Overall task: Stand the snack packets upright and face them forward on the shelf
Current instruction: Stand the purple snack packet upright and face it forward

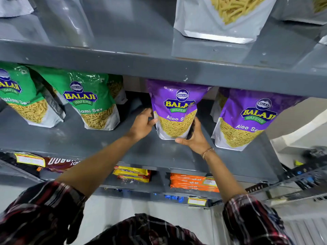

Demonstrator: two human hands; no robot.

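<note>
A purple Aloo Sev packet (175, 110) stands upright on the grey middle shelf (85, 138), label facing me. My left hand (142, 125) grips its left edge and my right hand (195, 138) holds its lower right corner and base. A second purple packet (247, 119) stands upright to the right. Two green Sev packets (88, 101) (19, 96) stand to the left, labels forward, with more packets partly hidden behind them.
The upper shelf (159, 68) overhangs the packet tops and carries silver pouches (223, 18). Below, flat yellow packs (132, 174) and orange packs (192, 183) lie on the lower shelf. Bare shelf surface lies in front of the packets. A white wall is at the right.
</note>
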